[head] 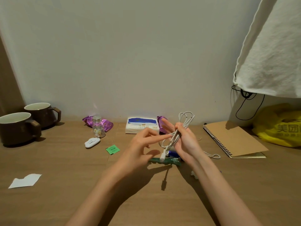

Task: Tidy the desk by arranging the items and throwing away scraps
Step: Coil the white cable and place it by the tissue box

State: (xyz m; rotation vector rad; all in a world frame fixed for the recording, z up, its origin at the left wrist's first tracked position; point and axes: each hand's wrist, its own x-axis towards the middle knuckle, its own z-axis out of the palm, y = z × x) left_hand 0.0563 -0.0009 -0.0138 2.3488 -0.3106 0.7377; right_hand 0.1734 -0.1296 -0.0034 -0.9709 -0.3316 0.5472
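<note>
My right hand (185,141) is closed around a bundled white charging cable (184,123), held above the middle of the wooden desk (65,201); loops stick up above the fist and the plug end (162,156) dangles below. My left hand (143,142) is beside it, fingers spread, index finger touching the cable near the right hand. A green wrapper (166,161) and a blue item (173,153) lie on the desk under the hands. A torn white paper scrap (26,181) lies at the left front, a small green packet (112,149) near the centre.
Two brown mugs (17,128) stand at the back left. A small glass jar (98,127), purple snack packs (91,122), a white clip-like gadget (92,142) and a tissue pack (142,126) line the back. A spiral notebook (231,139) and yellow bag (280,126) sit at the right.
</note>
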